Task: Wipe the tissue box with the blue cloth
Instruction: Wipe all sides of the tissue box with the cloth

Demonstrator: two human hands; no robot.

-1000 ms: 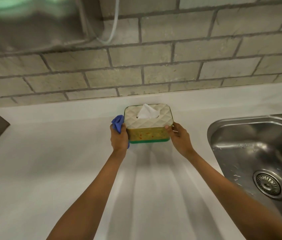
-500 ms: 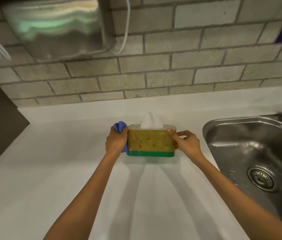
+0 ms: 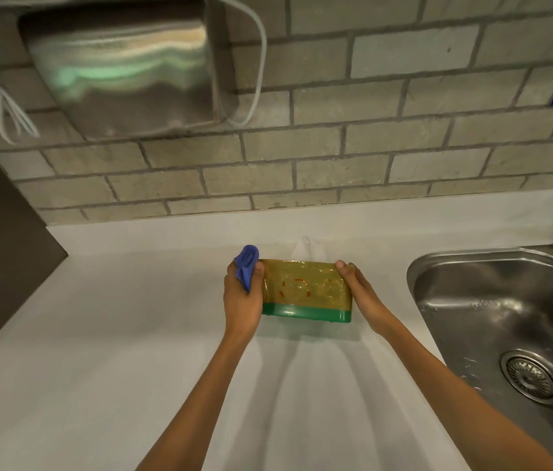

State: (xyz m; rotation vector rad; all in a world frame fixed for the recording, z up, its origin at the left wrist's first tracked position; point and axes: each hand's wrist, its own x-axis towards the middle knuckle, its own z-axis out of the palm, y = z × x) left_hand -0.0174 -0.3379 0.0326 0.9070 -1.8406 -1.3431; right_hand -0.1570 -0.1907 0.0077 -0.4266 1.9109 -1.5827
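Gripping the tissue box (image 3: 306, 289) from both ends, the person holds it over the white countertop (image 3: 98, 334), just left of the steel sink (image 3: 492, 321), with its long amber side turned toward the camera. That side is speckled with small red marks and ends in a green band along the bottom edge. A white tissue (image 3: 304, 248) pokes up behind the top edge. Whether the box rests on the counter or is lifted slightly off it cannot be told.

The left hand (image 3: 242, 300) is closed against the left end of the box, thumb on the near face, and the same hand has the blue cloth (image 3: 246, 268) bunched between its fingers and the box (a fold of it sticks up above the knuckles). The right hand (image 3: 361, 294) clasps the right end, thumb hooked over the top corner and fingers curled behind, out of sight.

On the brick wall (image 3: 336, 158) behind hangs a shiny metal dispenser (image 3: 125, 69) with pale cables (image 3: 261, 62) looping beside it
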